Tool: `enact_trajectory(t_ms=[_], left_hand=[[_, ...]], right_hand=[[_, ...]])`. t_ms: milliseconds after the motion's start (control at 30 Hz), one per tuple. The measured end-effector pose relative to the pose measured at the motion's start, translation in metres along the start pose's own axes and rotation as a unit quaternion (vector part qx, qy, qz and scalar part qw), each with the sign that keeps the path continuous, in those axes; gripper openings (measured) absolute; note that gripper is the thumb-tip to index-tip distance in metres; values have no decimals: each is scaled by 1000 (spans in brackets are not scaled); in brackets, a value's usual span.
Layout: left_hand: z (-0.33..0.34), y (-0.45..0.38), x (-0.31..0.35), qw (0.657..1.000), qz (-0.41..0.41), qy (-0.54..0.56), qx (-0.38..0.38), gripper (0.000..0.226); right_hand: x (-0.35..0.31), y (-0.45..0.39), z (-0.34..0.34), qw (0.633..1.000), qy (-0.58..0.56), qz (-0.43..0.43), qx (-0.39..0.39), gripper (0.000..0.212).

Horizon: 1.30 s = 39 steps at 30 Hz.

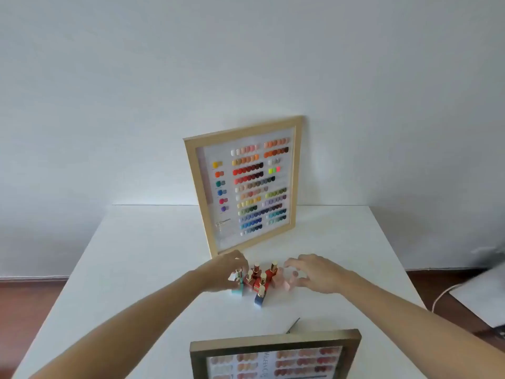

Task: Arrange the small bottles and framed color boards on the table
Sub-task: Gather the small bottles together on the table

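Several small gold-capped bottles [258, 280] stand bunched at the middle of the white table [142, 269]: teal, red, dark blue and pale pink ones. My left hand [224, 272] curls around the left side of the bunch, touching the teal bottle [237, 287]. On the right, my right hand [317, 274] hovers with fingers spread over a pink bottle [289, 283]. A light-wood framed color board [243, 187] leans upright against the wall behind them. A dark-framed color board [276, 354] stands at the near edge.
A white wall rises right behind the table. Brown floor shows at the left. On the right lie a white cable [445, 294] and a white sheet [483, 302] on the floor.
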<state>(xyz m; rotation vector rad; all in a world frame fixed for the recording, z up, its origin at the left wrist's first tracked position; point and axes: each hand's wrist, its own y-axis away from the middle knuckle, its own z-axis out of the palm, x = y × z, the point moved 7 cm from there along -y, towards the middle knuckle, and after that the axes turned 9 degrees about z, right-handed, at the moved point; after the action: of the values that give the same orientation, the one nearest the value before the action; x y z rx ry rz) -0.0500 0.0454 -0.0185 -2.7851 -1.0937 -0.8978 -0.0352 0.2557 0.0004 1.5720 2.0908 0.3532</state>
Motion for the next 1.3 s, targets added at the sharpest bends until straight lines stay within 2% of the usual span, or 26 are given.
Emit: enact_trajectory(t_ms=[167, 333, 467, 800, 967, 1100, 1300], left_hand=[[16, -3, -8, 999, -32, -35, -17, 32], [25, -5, -12, 998, -63, -24, -16, 27], [29, -6, -15, 996, -77, -27, -22, 25], [24, -3, -21, 995, -82, -55, 1, 21], [7, 13, -20, 994, -88, -62, 8, 17], [-27, 20, -10, 993, -84, -72, 31, 19], [-69, -30, 39, 994, -27, -97, 40, 21]], right_hand=[[-8, -15, 10, 1000, -2, 8, -26, 33], [-11, -32, 20, 999, 9, 6, -32, 37], [-11, -39, 31, 999, 15, -2, -44, 25], [-6, -44, 31, 998, 54, -35, 5, 23], [23, -32, 24, 998, -48, -8, 30, 24], [64, -12, 8, 987, -133, 36, 79, 22], [143, 33, -10, 957, -226, 107, 146, 15]])
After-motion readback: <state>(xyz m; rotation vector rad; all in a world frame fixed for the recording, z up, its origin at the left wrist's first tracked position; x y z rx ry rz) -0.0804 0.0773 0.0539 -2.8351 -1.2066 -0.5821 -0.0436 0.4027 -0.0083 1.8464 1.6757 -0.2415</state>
